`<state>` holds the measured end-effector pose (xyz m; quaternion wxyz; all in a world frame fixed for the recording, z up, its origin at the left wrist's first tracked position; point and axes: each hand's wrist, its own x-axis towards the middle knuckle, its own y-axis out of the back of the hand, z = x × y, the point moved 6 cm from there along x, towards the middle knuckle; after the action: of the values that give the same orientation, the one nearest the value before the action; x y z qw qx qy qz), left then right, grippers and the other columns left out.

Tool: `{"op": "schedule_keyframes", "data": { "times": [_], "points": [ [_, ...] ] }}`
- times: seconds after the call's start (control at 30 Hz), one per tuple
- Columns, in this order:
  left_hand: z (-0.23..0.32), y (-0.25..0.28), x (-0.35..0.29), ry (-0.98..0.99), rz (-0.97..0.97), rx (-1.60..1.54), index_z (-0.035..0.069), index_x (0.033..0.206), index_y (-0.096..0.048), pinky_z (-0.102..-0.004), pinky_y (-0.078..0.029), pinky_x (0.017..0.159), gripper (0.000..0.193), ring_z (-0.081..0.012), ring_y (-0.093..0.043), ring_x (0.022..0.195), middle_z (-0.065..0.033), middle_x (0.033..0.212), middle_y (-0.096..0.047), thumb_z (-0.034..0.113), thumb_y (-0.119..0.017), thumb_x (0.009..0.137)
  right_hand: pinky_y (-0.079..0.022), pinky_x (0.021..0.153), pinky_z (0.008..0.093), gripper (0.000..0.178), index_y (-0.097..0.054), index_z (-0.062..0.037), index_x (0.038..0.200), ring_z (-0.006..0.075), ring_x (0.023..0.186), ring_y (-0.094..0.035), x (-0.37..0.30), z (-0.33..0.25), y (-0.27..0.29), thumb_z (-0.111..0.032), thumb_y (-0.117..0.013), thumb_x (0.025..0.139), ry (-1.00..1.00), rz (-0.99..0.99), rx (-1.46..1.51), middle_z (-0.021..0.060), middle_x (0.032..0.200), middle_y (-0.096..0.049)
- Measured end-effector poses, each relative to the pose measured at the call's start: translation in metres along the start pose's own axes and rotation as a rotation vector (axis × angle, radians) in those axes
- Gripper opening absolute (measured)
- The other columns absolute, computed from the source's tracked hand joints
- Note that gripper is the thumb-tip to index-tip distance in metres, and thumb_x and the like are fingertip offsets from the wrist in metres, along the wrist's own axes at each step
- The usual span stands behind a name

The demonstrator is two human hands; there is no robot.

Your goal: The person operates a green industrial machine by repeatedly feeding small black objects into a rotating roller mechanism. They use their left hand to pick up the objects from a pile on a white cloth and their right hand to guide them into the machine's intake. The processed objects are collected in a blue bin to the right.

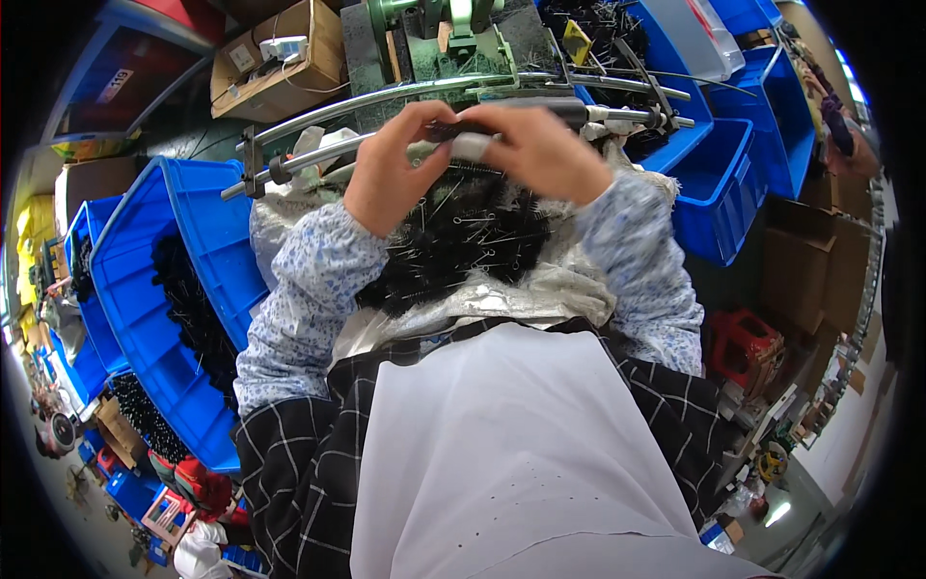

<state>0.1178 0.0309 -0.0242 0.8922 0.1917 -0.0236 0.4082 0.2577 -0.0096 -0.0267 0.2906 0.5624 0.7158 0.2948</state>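
My left hand (394, 166) is closed, thumb and forefinger pinching a small black brush (442, 129) above my lap. From the other side, my right hand (548, 152) meets it with closed fingers at the same brush, slightly smeared by motion. A white wrap (471, 146) shows at the right hand's fingers. Just below both hands lies a heap of black bristle brushes (473, 236) with thin wire stems and looped ends. The heap rests on a whitish woven sack (569, 280) spread over my lap.
Metal rails (318, 154) with clamps run across, just beyond my hands, before a green machine (463, 39). Blue bins (145, 280) of black brushes stand at the left; another blue bin (716, 198) is at the right. A cardboard box (280, 58) sits at the far left.
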Motion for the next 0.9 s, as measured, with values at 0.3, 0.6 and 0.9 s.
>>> {"op": "schedule_keyframes", "data": {
  "times": [0.3, 0.6, 0.9],
  "points": [
    [-0.022, 0.022, -0.09, 0.378, -0.697, 0.284, 0.006, 0.116, -0.048, -0.0339, -0.048, 0.074, 0.043, -0.023, -0.059, 0.082, -0.0134, 0.106, -0.056, 0.015, -0.066, 0.078, -0.052, 0.066, 0.0377, 0.023, -0.066, -0.0202, 0.101, 0.0223, 0.075, -0.064, 0.045, 0.107, 0.056, -0.014, -0.056, 0.082, -0.232, 0.613, -0.741, 0.0067, 0.081, -0.065],
    [-0.022, 0.026, -0.096, 0.426, -0.562, 0.107, 0.003, 0.1, -0.056, -0.0252, -0.045, 0.061, 0.026, -0.0116, -0.053, 0.065, -0.0034, 0.078, -0.055, 0.005, -0.064, 0.075, -0.048, 0.078, 0.035, 0.025, -0.065, -0.0208, 0.104, 0.0219, 0.079, -0.061, 0.063, 0.121, 0.047, -0.016, -0.056, 0.081, -0.189, 0.557, -0.676, 0.0035, 0.086, -0.064],
    [0.015, 0.057, -0.064, 0.225, -0.299, 0.072, 0.005, 0.095, -0.055, -0.0212, -0.04, 0.056, 0.027, -0.0067, -0.045, 0.06, 0.0013, 0.07, -0.049, 0.003, -0.066, 0.071, -0.042, 0.08, 0.0411, 0.042, -0.056, -0.0174, 0.118, 0.0233, 0.097, -0.055, 0.053, 0.127, 0.061, -0.034, -0.062, 0.08, -0.295, 0.552, -0.804, 0.0052, 0.104, -0.059]
  ]
}}
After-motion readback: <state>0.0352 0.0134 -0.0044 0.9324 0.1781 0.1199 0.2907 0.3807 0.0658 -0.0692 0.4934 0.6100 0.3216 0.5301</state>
